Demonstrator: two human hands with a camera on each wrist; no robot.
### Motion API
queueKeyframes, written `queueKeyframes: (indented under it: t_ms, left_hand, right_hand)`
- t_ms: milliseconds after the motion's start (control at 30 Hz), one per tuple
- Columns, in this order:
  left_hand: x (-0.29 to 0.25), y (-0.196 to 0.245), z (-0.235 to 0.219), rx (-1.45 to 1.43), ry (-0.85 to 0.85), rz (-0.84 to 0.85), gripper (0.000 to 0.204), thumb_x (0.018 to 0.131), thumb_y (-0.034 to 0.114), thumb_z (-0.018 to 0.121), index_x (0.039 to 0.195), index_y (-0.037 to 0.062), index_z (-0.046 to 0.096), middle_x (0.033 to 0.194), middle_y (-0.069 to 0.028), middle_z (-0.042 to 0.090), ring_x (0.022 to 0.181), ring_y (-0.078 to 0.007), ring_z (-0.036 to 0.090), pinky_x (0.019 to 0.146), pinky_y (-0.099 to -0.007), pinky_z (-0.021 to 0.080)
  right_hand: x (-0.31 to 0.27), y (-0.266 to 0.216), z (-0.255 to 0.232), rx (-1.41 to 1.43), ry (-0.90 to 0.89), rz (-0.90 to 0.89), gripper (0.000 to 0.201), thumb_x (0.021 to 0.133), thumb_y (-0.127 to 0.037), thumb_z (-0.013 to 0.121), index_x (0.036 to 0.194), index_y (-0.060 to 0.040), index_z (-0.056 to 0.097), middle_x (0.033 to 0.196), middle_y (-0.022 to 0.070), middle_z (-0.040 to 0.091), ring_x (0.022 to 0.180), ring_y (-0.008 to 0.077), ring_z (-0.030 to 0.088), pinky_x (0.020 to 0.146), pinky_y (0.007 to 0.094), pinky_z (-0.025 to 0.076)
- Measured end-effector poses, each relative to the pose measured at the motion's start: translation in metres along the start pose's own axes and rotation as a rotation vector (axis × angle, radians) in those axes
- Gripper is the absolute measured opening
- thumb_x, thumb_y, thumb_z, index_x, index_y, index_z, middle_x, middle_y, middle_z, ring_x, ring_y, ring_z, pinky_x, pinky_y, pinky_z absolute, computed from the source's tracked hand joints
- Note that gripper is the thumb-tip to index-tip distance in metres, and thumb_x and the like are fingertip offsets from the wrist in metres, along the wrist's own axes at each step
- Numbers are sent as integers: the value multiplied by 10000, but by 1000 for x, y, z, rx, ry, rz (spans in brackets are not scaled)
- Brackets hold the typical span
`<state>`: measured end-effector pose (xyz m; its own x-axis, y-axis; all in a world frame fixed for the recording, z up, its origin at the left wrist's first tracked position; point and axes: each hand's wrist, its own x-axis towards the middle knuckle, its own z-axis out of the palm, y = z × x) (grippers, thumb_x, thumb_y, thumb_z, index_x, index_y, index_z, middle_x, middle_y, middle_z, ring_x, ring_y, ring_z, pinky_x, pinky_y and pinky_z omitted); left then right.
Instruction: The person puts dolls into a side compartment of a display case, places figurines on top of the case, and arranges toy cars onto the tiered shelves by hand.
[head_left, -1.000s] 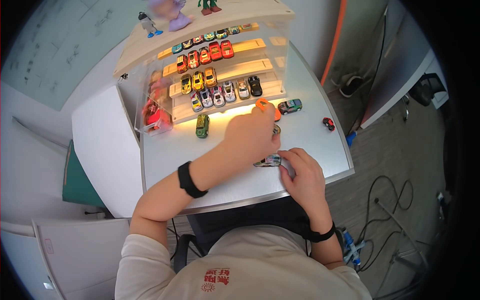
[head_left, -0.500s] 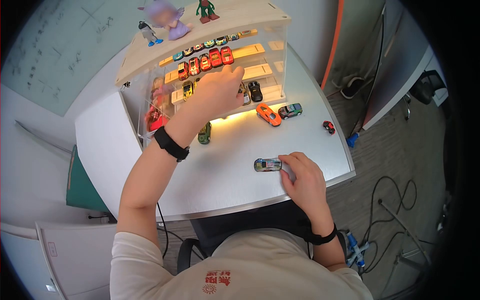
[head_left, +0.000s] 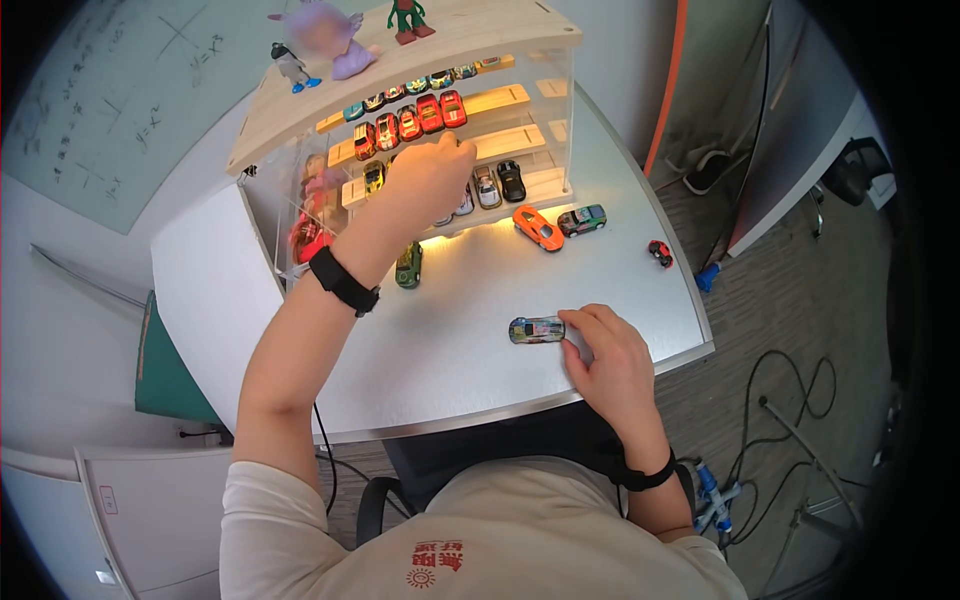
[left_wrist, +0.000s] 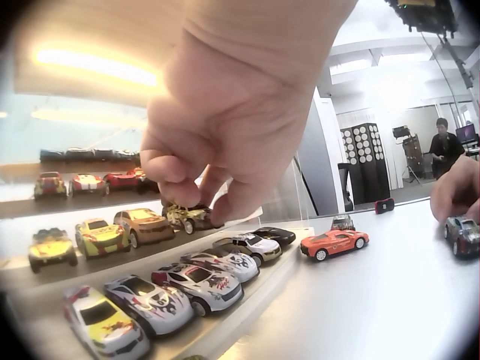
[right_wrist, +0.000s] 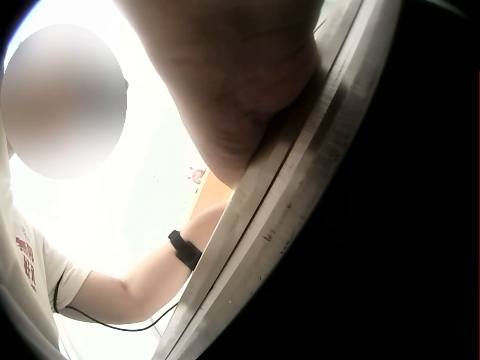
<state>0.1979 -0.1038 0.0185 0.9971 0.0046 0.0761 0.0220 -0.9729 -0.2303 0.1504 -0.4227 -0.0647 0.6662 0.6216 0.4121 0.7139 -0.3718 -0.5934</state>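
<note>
My left hand (head_left: 432, 180) reaches into the lit display shelf. In the left wrist view its fingertips pinch a small dark-and-yellow toy car (left_wrist: 189, 217) at the end of a row, beside an orange-brown toy car (left_wrist: 142, 226). The back of the hand hides that car in the head view. Near the front of the table, my right hand (head_left: 612, 355) pinches the rear end of a multicoloured toy car (head_left: 537, 330) between thumb and fingers. The right wrist view shows only the heel of that hand by the table edge.
An orange toy car (head_left: 538, 229), a dark green-and-red one (head_left: 582, 220) and a green one (head_left: 409, 265) stand before the shelf. A small red-and-black toy (head_left: 660, 253) lies near the right edge. Figurines, including a penguin (head_left: 292, 68), top the wooden shelf (head_left: 480, 30). A person (left_wrist: 446, 146) is in the background.
My left hand went from above the table, near the orange car, up and left into the shelf, carrying a toy car. My right hand stays at its car.
</note>
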Motion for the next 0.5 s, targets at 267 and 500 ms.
queueKeyframes:
  t_ms: [267, 500]
  left_hand:
    - [-3, 0, 3, 8, 87, 5, 184, 904, 6, 621, 1079, 16, 679, 1110, -147, 693, 952, -353, 747, 818, -452, 600]
    - [-3, -8, 10, -67, 157, -11, 168, 900, 89, 697, 1055, 25, 695, 1047, -144, 717, 958, -361, 739, 827, -469, 594]
  right_hand:
    - [1, -1, -1, 3, 3, -2, 317, 836, -52, 763, 1151, -58, 728, 1076, 103, 690, 884, 318, 685, 790, 415, 550]
    - [1, -1, -1, 7, -3, -5, 325, 836, -50, 762, 1159, -57, 725, 1078, 106, 690, 887, 320, 684, 792, 419, 549]
